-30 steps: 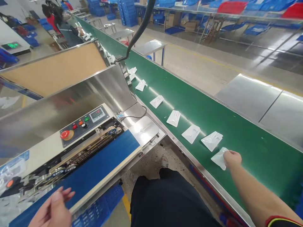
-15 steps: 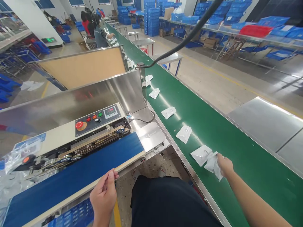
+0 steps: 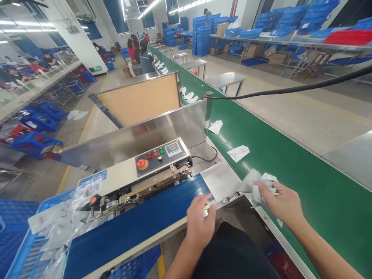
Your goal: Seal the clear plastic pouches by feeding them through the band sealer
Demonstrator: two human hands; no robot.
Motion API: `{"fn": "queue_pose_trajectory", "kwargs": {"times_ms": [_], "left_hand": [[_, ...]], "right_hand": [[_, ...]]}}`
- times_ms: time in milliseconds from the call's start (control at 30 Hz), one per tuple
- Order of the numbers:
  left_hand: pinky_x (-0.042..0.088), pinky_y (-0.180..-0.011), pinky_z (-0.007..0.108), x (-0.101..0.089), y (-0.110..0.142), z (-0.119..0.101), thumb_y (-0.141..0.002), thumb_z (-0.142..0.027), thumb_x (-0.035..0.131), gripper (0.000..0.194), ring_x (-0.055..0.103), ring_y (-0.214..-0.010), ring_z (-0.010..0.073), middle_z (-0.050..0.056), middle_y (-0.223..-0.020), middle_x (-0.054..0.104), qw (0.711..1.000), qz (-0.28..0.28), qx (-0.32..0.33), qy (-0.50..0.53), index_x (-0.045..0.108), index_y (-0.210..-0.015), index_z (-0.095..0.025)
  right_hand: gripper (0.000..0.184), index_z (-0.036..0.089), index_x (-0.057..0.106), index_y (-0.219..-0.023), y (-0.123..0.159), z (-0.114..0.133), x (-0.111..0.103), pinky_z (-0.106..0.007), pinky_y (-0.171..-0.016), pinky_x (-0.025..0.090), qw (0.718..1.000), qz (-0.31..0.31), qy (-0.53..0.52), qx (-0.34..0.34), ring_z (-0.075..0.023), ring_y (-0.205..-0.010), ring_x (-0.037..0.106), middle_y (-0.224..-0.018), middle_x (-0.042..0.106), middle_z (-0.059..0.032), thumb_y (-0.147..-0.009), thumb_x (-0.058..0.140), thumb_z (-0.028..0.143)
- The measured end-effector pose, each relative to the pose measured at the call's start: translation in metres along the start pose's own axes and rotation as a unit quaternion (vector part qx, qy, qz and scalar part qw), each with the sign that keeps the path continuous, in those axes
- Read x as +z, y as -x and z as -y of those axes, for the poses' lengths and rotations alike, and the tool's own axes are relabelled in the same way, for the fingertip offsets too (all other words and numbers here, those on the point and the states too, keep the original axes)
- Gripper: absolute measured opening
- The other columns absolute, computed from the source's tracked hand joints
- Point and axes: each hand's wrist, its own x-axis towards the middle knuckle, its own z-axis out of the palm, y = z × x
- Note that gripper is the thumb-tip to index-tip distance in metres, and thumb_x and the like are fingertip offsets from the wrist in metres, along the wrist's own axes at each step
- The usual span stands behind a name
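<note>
My right hand [image 3: 283,199] is closed on several white pouches [image 3: 255,193], held in a blurred bunch over the near edge of the green conveyor belt [image 3: 319,205]. My left hand [image 3: 200,219] is beside the front end of the blue belt [image 3: 139,217] of a sealing machine. Its thumb and fingers are bent but apart, with the pale edge rail showing between them. A flat metal plate [image 3: 219,178] lies between this belt and the green conveyor. Further along the conveyor rest a white pouch [image 3: 238,153] and another pouch [image 3: 216,127].
The machine's control panel [image 3: 158,158] has a red stop button. Clear plastic bags and pouches [image 3: 66,228] pile at its far-left end above a blue basket [image 3: 26,255]. A black cable [image 3: 290,90] hangs across the conveyor. Co-workers [image 3: 143,58] sit farther along.
My right hand has brought the pouches left, toward the metal plate, and gathered more of them. My left hand has moved along the rail to the blue belt's front end. The view has shifted.
</note>
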Motion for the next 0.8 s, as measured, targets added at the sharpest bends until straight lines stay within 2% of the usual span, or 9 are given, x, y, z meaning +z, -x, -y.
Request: {"fn": "queue_pose_trajectory", "kwargs": {"times_ms": [67, 133, 200, 267, 333, 467, 567, 700, 800], "left_hand": [[0.06, -0.1, 0.04, 0.01, -0.017, -0.003, -0.103, -0.047, 0.065, 0.038, 0.074, -0.113, 0.0304, 0.014, -0.123, 0.081, 0.999, 0.032, 0.003, 0.034, 0.08, -0.127, -0.021], [0.059, -0.089, 0.035, 0.014, -0.03, 0.002, -0.107, -0.053, 0.058, 0.043, 0.073, -0.098, 0.0275, 0.012, -0.107, 0.081, 0.996, 0.039, -0.036, 0.078, 0.083, -0.113, -0.019], [0.052, -0.073, 0.03, 0.012, -0.037, 0.013, -0.109, -0.059, 0.051, 0.054, 0.066, -0.079, 0.022, 0.008, -0.085, 0.077, 0.988, 0.005, -0.098, 0.116, 0.081, -0.094, -0.016], [0.044, -0.066, 0.027, 0.008, -0.038, 0.023, -0.107, -0.065, 0.052, 0.06, 0.058, -0.071, 0.0186, 0.005, -0.076, 0.07, 0.979, -0.042, -0.146, 0.138, 0.077, -0.086, -0.015], [0.038, -0.063, 0.026, 0.006, -0.035, 0.03, -0.105, -0.067, 0.055, 0.061, 0.051, -0.068, 0.0165, 0.003, -0.071, 0.064, 0.975, -0.053, -0.158, 0.149, 0.075, -0.081, -0.015], [0.033, -0.062, 0.026, 0.016, -0.03, 0.027, -0.103, -0.069, 0.056, 0.063, 0.043, -0.066, 0.0149, 0.001, -0.068, 0.056, 0.975, -0.041, -0.149, 0.16, 0.072, -0.076, -0.015], [0.032, -0.061, 0.027, 0.028, -0.031, 0.024, -0.102, -0.07, 0.056, 0.063, 0.042, -0.066, 0.0152, 0.001, -0.067, 0.054, 0.972, -0.08, -0.161, 0.153, 0.071, -0.075, -0.015], [0.028, -0.059, 0.027, 0.04, -0.045, 0.037, -0.098, -0.066, 0.063, 0.061, 0.038, -0.062, 0.0143, 0.0, -0.06, 0.046, 0.967, -0.113, -0.191, 0.128, 0.062, -0.061, -0.017], [0.027, -0.056, 0.026, 0.05, -0.062, 0.057, -0.086, -0.065, 0.075, 0.059, 0.035, -0.058, 0.013, -0.003, -0.054, 0.04, 0.933, -0.159, -0.278, 0.163, 0.055, -0.053, -0.019]], "right_hand": [[0.048, 0.021, 0.084, -0.092, 0.017, 0.042, 0.022, -0.032, -0.064, 0.054, 0.99, 0.114, -0.061, -0.063, -0.0233, -0.069, 0.067, -0.08, 0.078, -0.0063, -0.083, 0.072, 0.066], [0.054, 0.02, 0.086, -0.108, 0.026, 0.068, 0.043, -0.034, -0.072, 0.058, 0.969, 0.197, -0.11, -0.101, -0.0248, -0.076, 0.071, -0.089, 0.081, -0.0068, -0.082, 0.075, 0.066], [0.066, 0.02, 0.082, -0.127, 0.025, 0.079, 0.058, -0.038, -0.085, 0.061, 0.961, 0.218, -0.142, -0.1, -0.028, -0.089, 0.074, -0.1, 0.083, -0.0084, -0.082, 0.074, 0.068], [0.069, 0.02, 0.081, -0.132, 0.018, 0.082, 0.066, -0.041, -0.095, 0.06, 0.962, 0.215, -0.149, -0.073, -0.0319, -0.105, 0.075, -0.113, 0.082, -0.0106, -0.084, 0.072, 0.068], [0.061, 0.02, 0.085, -0.123, 0.009, 0.082, 0.072, -0.041, -0.096, 0.059, 0.957, 0.248, -0.136, -0.061, -0.0336, -0.111, 0.074, -0.114, 0.082, -0.0111, -0.083, 0.075, 0.066], [0.044, 0.021, 0.086, -0.091, -0.004, 0.087, 0.081, -0.033, -0.074, 0.055, 0.921, 0.357, -0.116, -0.106, -0.0244, -0.079, 0.069, -0.083, 0.078, -0.0054, -0.085, 0.074, 0.062], [0.039, 0.021, 0.081, -0.086, -0.015, 0.088, 0.085, -0.029, -0.063, 0.047, 0.908, 0.386, -0.105, -0.122, -0.0176, -0.066, 0.057, -0.074, 0.072, -0.002, -0.085, 0.073, 0.059], [0.038, 0.021, 0.073, -0.073, -0.051, 0.078, 0.09, -0.028, -0.063, 0.044, 0.92, 0.365, -0.092, -0.11, -0.0176, -0.067, 0.054, -0.068, 0.067, -0.0017, -0.083, 0.069, 0.057], [0.035, 0.02, 0.071, -0.067, -0.083, 0.07, 0.103, -0.028, -0.064, 0.044, 0.942, 0.326, -0.061, -0.055, -0.0188, -0.069, 0.057, -0.068, 0.068, -0.0038, -0.078, 0.07, 0.053]]}}
